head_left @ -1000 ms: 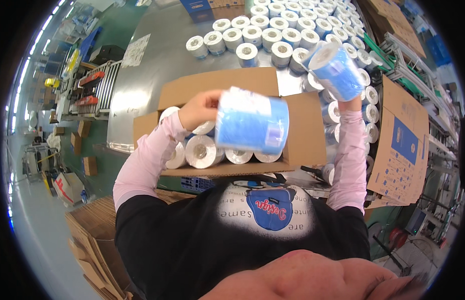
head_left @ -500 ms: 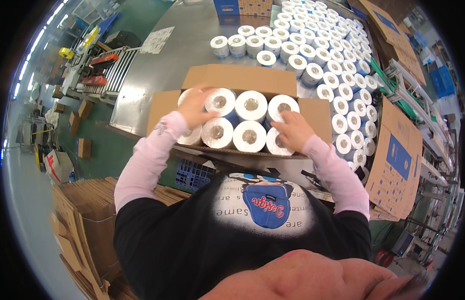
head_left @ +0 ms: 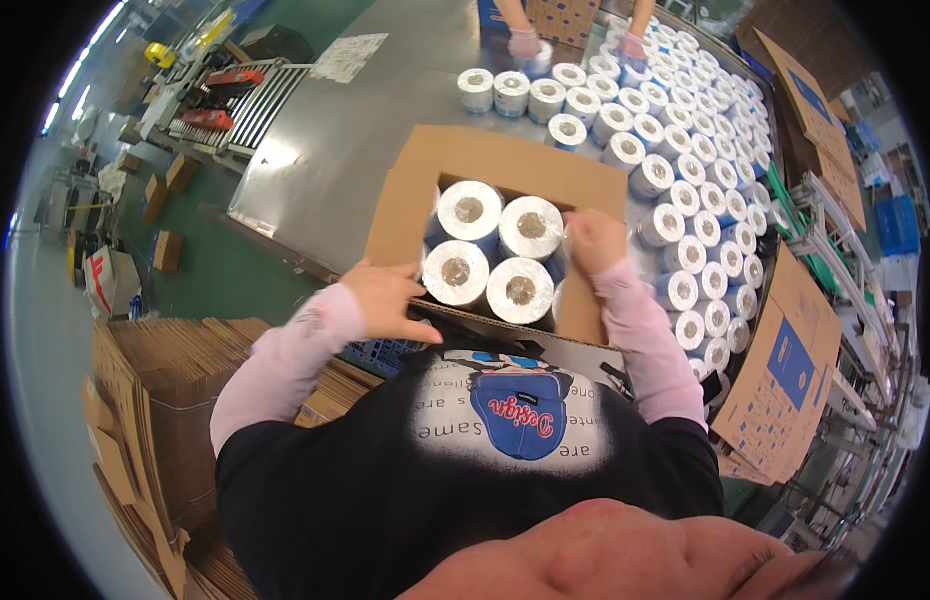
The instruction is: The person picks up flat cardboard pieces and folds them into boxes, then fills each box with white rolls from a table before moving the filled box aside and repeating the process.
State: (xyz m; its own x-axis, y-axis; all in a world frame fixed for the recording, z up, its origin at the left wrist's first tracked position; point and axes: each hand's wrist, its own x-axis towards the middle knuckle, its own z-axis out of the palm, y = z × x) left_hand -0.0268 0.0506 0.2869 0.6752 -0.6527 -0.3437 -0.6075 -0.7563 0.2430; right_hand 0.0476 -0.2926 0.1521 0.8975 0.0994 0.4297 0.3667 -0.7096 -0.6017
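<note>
An open brown carton (head_left: 485,160) stands on the metal table in front of me. It is packed with upright white paper rolls in blue wrap (head_left: 495,255), their ends facing up. My left hand (head_left: 387,298) grips the near flap at the carton's left corner. My right hand (head_left: 595,240) is curled over the top of the raised right flap (head_left: 583,305), beside the rolls. Neither hand carries a roll.
Many more wrapped rolls (head_left: 685,190) stand in rows on the steel table (head_left: 385,120) to the right and behind. A co-worker's gloved hands (head_left: 525,45) handle rolls at the far end. Flattened cartons (head_left: 155,390) are stacked at lower left, printed cartons (head_left: 785,360) lean at right, and a roller conveyor (head_left: 235,95) is at upper left.
A second ago each hand held a roll pack above the carton. Both packs were set inside, and my hands have moved off the rolls to the carton's flaps.
</note>
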